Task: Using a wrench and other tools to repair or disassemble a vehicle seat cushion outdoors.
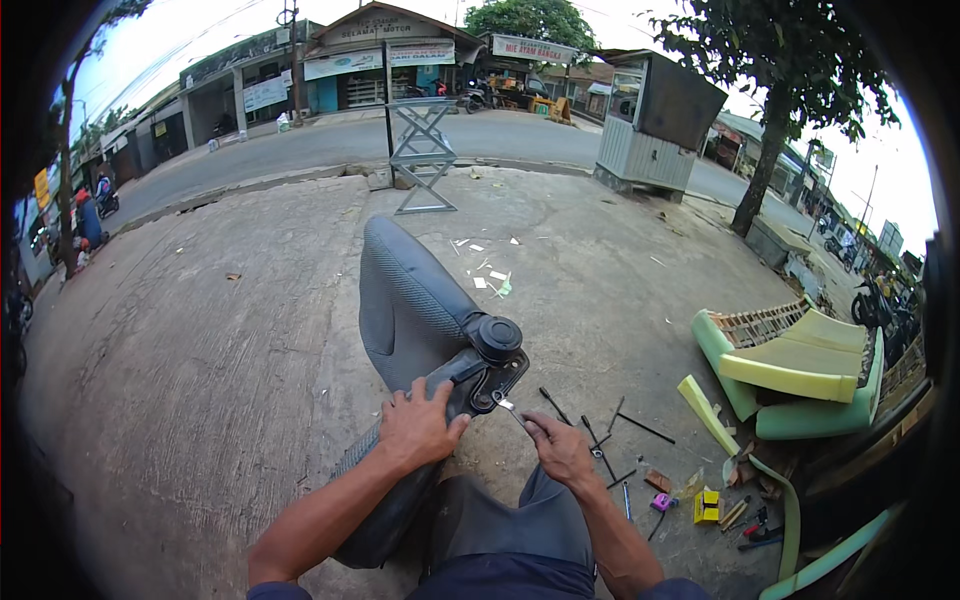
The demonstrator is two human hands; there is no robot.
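A black padded seat with textured covering (410, 295) lies folded across my legs, with a round black knob (498, 338) and a black hinge bracket (510, 375) at its joint. My left hand (418, 428) rests on the seat beside the bracket, fingers spread and pressing on it. My right hand (558, 448) grips a silver wrench (513, 410), whose ring end is at a bolt on the bracket.
Scattered black rods (648, 427), tools (740, 515) and a yellow box (706, 506) lie at right, beside foam-covered frames (790, 355). A metal scissor stand (420, 165) and a kiosk (650, 130) stand ahead near the road. A tree (760, 165) stands at right.
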